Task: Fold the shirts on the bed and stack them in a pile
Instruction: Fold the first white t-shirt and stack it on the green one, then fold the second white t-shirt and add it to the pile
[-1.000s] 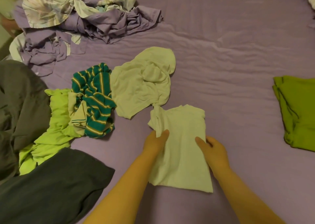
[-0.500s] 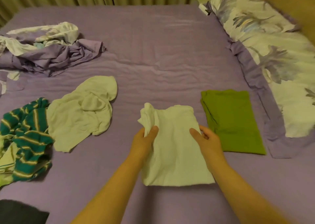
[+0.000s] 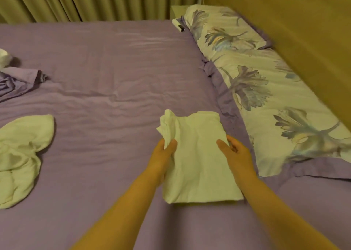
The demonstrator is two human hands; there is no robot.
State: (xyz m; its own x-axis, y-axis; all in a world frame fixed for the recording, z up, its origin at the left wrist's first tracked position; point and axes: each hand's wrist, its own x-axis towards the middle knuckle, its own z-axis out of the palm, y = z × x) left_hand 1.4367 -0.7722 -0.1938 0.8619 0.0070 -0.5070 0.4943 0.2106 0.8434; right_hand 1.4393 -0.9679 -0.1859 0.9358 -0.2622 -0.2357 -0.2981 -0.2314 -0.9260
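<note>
Gripping the folded white shirt (image 3: 197, 162) by its two long edges, the left hand (image 3: 163, 156) is pinching a bunched sleeve while the right hand (image 3: 237, 154) is curling its fingers under the other side. It is hanging just above the purple bed sheet (image 3: 114, 74), beside the floral pillow (image 3: 266, 90). Another crumpled white shirt (image 3: 20, 154) is lying well apart at the left edge.
</note>
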